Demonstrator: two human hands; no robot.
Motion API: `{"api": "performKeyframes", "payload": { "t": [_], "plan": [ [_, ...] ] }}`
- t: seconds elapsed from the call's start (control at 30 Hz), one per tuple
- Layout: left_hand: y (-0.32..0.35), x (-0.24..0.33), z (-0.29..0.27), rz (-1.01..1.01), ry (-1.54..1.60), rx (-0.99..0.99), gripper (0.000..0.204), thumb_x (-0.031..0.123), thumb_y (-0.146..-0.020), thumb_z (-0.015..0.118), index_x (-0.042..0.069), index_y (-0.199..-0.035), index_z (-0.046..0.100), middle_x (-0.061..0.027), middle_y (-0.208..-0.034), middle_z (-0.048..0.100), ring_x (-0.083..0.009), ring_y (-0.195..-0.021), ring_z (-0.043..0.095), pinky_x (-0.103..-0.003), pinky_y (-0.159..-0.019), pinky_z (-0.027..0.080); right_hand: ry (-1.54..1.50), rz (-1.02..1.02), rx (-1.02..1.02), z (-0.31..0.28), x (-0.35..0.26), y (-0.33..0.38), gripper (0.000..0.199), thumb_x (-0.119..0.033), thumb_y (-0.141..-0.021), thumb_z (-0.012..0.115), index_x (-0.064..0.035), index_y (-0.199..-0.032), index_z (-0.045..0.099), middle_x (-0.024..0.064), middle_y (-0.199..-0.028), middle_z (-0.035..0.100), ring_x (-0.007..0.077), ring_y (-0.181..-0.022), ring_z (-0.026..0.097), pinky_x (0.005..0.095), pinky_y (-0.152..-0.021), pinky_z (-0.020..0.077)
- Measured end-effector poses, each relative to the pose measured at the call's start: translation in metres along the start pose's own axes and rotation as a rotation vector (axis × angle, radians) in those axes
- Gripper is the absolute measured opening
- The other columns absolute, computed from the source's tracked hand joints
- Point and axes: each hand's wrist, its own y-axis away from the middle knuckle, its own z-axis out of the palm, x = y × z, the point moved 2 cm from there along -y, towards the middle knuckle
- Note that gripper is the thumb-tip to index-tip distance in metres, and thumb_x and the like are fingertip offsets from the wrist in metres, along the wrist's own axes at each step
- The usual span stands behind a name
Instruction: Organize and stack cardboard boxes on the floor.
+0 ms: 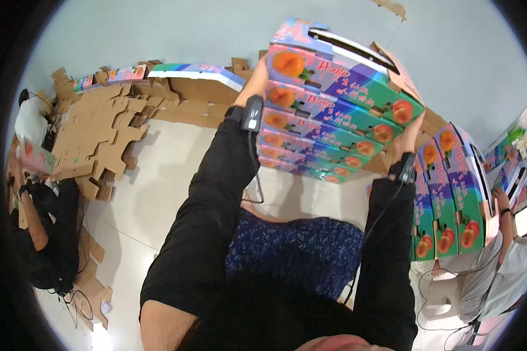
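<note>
In the head view, the only one I have, both black-sleeved arms reach forward and up to a stack of fruit cartons (328, 100), which stands upright between the hands in the upper middle, over the pale floor (178, 161). The cartons are printed pink, purple and green with orange fruit, and the top one has a long dark opening along its upper face. My left hand (260, 75) is against the left end of the stack, by the upper cartons; my right hand (409, 137) is at the right end, just below the top carton's corner. The cartons hide the fingers of both, so I cannot tell how tight either grip is. Each wrist carries a black device with a cable.

Just right of the right forearm I see a second stack (445, 196) of similar cartons, leaning in the fisheye bend, with a co-worker (512, 266) in a light top beside it. At far left another person (47, 234) is at a printed carton (36, 159), next to a broad heap of brown cardboard (99, 126). More printed cartons (196, 72) lie along the pale wall (187, 35).
</note>
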Motion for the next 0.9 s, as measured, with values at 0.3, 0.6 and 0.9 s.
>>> {"api": "performKeyframes", "payload": {
  "t": [0.3,0.6,0.9],
  "plan": [
    [0.176,0.054,-0.247,0.502,-1.053,0.605,0.023,0.011,-0.084,0.050,0.002,-0.103,0.059,-0.0075,-0.098,0.061,-0.0183,-0.090,0.056,-0.034,-0.080,0.045,-0.123,0.024,-0.242,0.144,0.078,0.124,0.053,-0.048,-0.098,0.030,-0.0103,-0.134,0.039,0.0055,-0.128,0.049,0.0200,-0.121,0.043,0.0379,-0.104,0.0322],
    [0.413,-0.063,-0.388,0.523,-0.261,1.143,0.047,0.046,-0.096,0.038,0.006,-0.116,0.053,-0.0054,-0.105,0.058,-0.0183,-0.094,0.056,-0.034,-0.081,0.046,-0.120,0.465,-0.728,0.331,0.318,0.206,0.049,-0.039,-0.097,0.033,-0.0021,-0.118,0.056,0.0069,-0.111,0.061,0.0156,-0.098,0.058,0.0281,-0.090,0.0430],
    [0.388,-0.181,-0.413,-0.019,-0.004,1.055,0.045,0.036,-0.093,0.046,0.018,-0.134,0.041,-0.0042,-0.133,0.045,-0.0205,-0.124,0.042,-0.045,-0.100,0.037,-0.260,0.807,-0.501,0.291,0.464,0.201,0.055,-0.043,-0.098,0.034,-0.0023,-0.134,0.040,0.0140,-0.133,0.047,0.0227,-0.117,0.049,0.0354,-0.097,0.0411]
  ]
}}
